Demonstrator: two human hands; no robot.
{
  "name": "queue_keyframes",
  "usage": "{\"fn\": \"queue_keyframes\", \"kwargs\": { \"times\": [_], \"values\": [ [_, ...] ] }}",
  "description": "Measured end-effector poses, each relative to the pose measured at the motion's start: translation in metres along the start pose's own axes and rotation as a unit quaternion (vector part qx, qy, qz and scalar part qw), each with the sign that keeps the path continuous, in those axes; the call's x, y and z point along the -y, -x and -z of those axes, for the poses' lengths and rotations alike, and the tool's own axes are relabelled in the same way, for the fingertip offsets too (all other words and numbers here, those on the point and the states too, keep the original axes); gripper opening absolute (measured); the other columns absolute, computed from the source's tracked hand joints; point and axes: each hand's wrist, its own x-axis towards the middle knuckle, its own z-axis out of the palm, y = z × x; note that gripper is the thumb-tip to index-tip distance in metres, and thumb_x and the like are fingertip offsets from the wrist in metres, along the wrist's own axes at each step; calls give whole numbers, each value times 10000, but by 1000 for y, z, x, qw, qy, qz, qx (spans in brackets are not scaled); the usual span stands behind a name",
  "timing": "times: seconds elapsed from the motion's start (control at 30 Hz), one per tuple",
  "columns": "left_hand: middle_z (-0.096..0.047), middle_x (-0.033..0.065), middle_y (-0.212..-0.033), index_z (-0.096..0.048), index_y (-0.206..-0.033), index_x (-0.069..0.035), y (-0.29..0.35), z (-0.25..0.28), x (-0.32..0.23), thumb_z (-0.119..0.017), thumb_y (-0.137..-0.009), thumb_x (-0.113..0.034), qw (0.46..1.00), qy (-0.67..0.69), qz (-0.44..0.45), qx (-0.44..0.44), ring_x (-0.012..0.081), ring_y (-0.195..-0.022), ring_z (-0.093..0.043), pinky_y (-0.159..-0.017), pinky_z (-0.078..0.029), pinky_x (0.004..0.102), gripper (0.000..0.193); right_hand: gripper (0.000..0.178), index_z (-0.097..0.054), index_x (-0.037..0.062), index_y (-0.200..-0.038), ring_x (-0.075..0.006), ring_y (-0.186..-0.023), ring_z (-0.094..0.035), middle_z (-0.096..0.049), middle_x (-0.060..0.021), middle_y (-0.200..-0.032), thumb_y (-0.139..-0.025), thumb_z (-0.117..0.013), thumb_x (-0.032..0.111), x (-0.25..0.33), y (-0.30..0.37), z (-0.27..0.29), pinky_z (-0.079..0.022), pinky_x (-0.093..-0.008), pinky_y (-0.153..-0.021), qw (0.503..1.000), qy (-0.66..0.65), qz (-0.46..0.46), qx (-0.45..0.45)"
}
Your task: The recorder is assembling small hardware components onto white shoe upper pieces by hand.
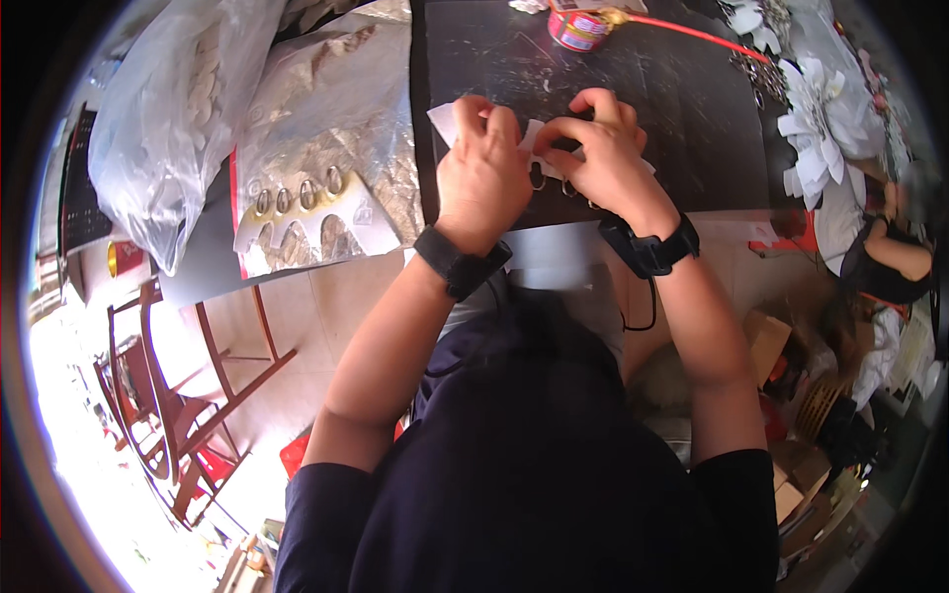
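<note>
A white card (444,123) lies on the dark table under both my hands, its left corner sticking out. My left hand (482,173) is closed over it with fingers curled; the fingertips are partly hidden. Close by on the right, my right hand (605,158) pinches thumb and forefinger at the card's middle. What that pinch holds is too small to make out. Thin metal rings (538,180) hang at the card's near edge between the hands. Left of them, another white card (361,225) with scalloped cutouts carries several oval metal rings (307,190).
A clear plastic bag (188,119) stands at the far left beside a crinkled plastic sheet (366,89). A pink tin (577,32) with a red stick (692,38) sits at the back. White artificial flowers (816,124) crowd the right edge. A wooden chair (163,395) stands lower left.
</note>
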Motion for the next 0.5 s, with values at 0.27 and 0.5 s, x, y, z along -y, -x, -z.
{"fn": "queue_keyframes", "kwargs": {
  "times": [0.27,0.5],
  "values": [
    [-462,130,-1090,-541,-879,-104,4,4,6,-632,-727,-62,999,5,-39,25,345,-864,-582,-686,-502,427,182,162,-693,281,-820,-306,-1097,-377,-438,-40,-1150,-684,-729,201,0,0,0,-307,-439,-915,1000,2,0,10],
    [-504,138,-1042,-575,-885,-11,1,7,15,-534,-749,63,993,88,-73,-35,262,-817,-601,-691,-510,330,161,148,-691,287,-803,-302,-1086,-387,-446,-34,-1141,-687,-729,205,0,-1,0,-302,-446,-911,1000,7,0,6]
  ]
}}
